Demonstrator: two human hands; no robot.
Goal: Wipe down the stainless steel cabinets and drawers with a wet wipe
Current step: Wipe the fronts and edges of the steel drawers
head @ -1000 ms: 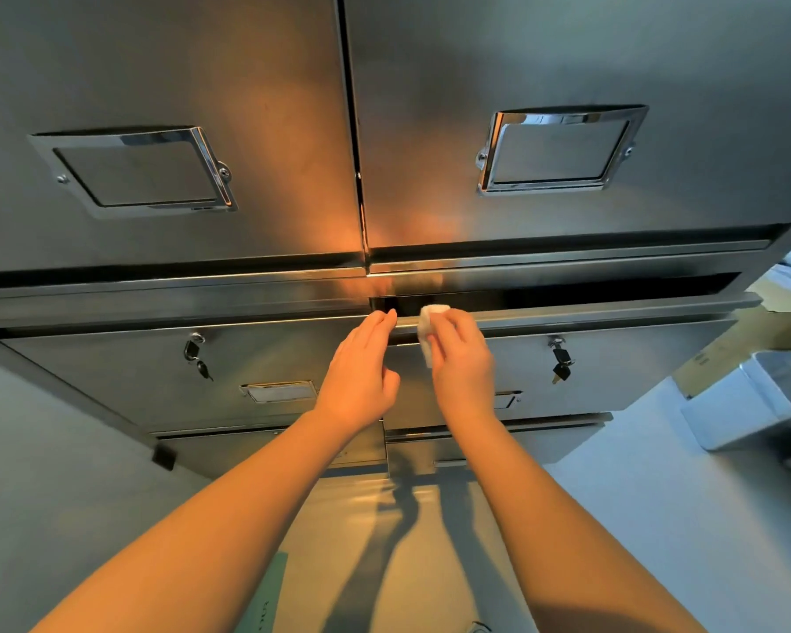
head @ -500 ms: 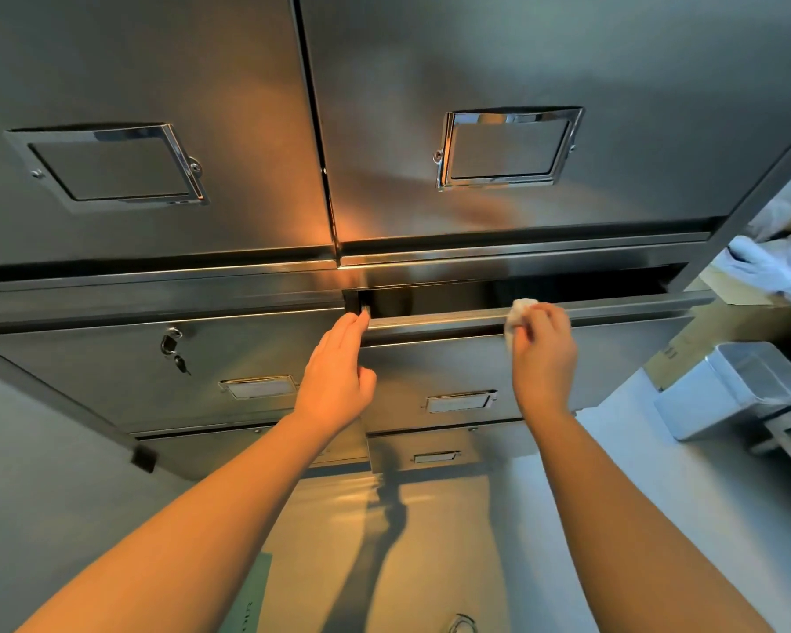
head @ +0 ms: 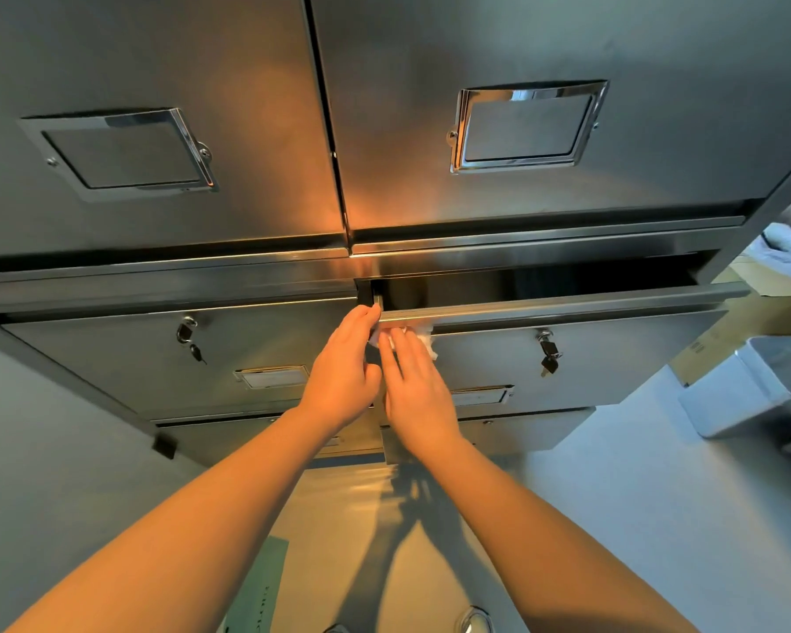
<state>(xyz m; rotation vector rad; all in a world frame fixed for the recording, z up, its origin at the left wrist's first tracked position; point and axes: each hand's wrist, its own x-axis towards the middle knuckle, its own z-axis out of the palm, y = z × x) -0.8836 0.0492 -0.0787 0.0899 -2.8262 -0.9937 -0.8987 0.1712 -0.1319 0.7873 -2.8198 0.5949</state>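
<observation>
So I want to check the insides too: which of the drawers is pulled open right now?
The upper right drawer, with keys hanging in its lock: a dark gap shows above its front. The left drawer beside it sits flush, as do the lower ones.

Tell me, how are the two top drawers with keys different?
The right drawer is pulled out, with a dark gap above it; the left drawer is shut flush. The right hand presses a white wipe on the right drawer; the left drawer has no wipe on it. Both are steel, with keys hanging in their locks.
</observation>
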